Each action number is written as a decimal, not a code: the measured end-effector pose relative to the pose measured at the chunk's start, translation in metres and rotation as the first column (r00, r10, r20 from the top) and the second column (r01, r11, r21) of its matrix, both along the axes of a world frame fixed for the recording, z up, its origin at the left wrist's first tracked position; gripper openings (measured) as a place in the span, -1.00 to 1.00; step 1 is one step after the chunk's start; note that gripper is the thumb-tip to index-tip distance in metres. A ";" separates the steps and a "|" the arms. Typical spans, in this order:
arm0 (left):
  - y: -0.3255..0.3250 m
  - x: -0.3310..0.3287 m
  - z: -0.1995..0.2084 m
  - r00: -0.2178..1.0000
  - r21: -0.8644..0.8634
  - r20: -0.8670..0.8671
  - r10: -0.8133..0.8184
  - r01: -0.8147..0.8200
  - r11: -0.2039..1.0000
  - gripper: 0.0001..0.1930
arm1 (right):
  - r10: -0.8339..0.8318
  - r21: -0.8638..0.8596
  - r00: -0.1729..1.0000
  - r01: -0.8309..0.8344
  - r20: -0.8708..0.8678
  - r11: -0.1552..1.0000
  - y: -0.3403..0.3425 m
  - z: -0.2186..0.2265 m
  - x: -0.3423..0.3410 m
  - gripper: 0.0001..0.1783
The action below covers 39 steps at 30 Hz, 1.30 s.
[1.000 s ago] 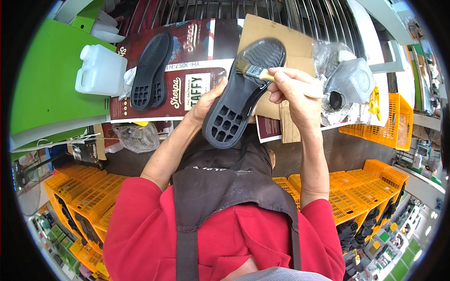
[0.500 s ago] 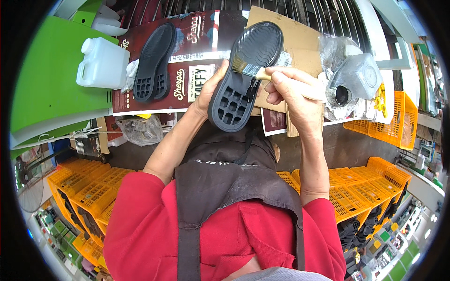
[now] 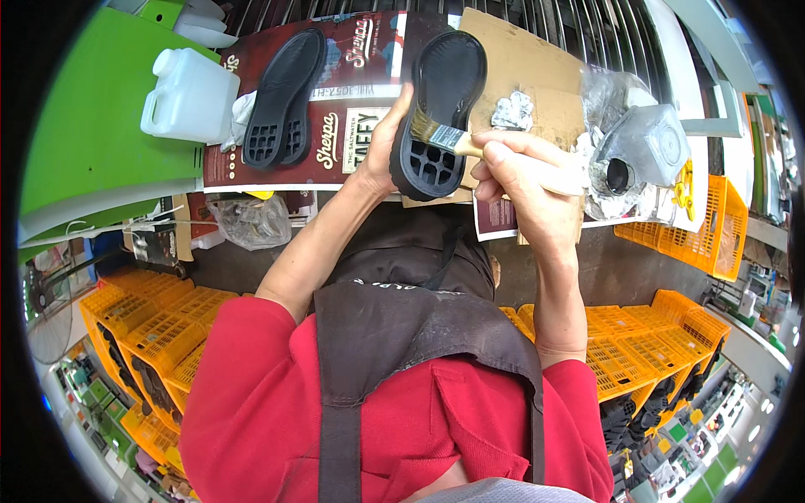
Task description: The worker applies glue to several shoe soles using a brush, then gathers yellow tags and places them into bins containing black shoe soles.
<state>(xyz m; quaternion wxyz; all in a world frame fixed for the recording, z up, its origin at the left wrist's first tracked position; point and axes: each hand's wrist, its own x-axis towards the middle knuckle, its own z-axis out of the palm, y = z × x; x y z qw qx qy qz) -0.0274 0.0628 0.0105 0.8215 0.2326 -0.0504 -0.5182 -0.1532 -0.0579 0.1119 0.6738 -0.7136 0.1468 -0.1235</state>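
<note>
We hold a brush [image 3: 449, 137] against a black shoe sole [image 3: 450, 75]
our left hand [image 3: 386, 149] grips the sole; our right hand [image 3: 530, 174] pinches the brush

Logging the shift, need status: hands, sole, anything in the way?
Left hand holding black sole by its edge. Right hand holding brush, bristles over sole beside heel grid. Nothing seen between them; crumpled white wad off right.

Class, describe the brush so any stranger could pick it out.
From the green panel, go right to the black sole in the left hand. The brush in the right hand crosses it, tan bristles and pale handle standing out from the black.
</note>
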 end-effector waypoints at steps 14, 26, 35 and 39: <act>0.005 -0.001 0.021 0.988 0.023 -0.151 -0.031 0.035 0.999 -0.50 | 0.121 0.089 0.988 -0.112 -0.096 0.990 0.000 0.031 -0.003 -0.80; 0.016 -0.008 0.034 0.938 -0.083 -0.309 -0.155 0.136 0.987 -0.62 | 0.386 -0.164 0.921 -0.373 0.051 0.913 -0.014 0.039 0.010 -0.81; 0.026 -0.006 0.027 0.940 0.034 -0.105 -0.325 0.330 0.943 -0.69 | 0.658 -0.404 0.710 -0.541 0.250 0.738 -0.034 0.026 0.029 -0.85; 0.022 -0.006 0.022 0.893 0.075 0.123 -0.432 0.426 0.902 -0.70 | 0.706 -0.312 0.666 -0.636 0.240 0.706 -0.037 0.026 0.038 -0.80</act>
